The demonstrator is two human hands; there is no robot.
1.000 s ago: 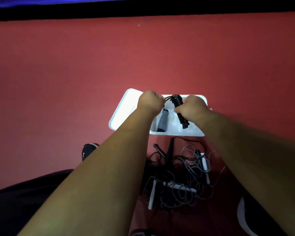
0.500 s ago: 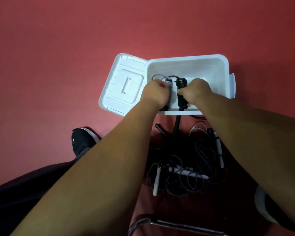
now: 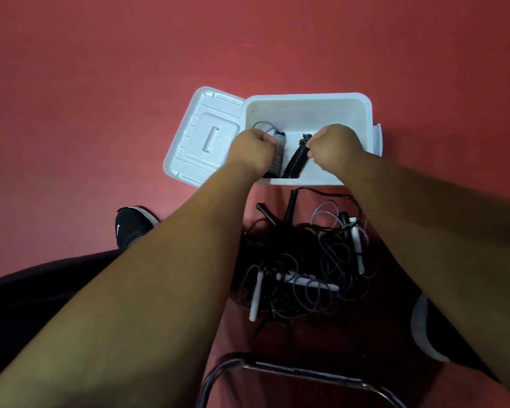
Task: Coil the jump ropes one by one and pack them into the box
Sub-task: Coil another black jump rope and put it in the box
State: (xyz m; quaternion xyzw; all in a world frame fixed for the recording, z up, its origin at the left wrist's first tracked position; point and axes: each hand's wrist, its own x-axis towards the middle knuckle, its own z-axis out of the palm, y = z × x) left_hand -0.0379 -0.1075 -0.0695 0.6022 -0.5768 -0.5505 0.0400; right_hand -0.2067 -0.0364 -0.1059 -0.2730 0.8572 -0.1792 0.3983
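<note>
Floor (image 3: 100, 83): one box (image 3: 306, 98); left hand (image 3: 252, 151), right hand (image 3: 336, 145) grip two ropes (image 3: 296, 160).

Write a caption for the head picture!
Left hand at the grey rope, right hand pinching the black rope, inside the white box.

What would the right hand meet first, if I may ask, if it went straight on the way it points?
The right hand would first meet the black ribbed handle in the white box, which its fingers seem to pinch; depth is unclear.
</note>
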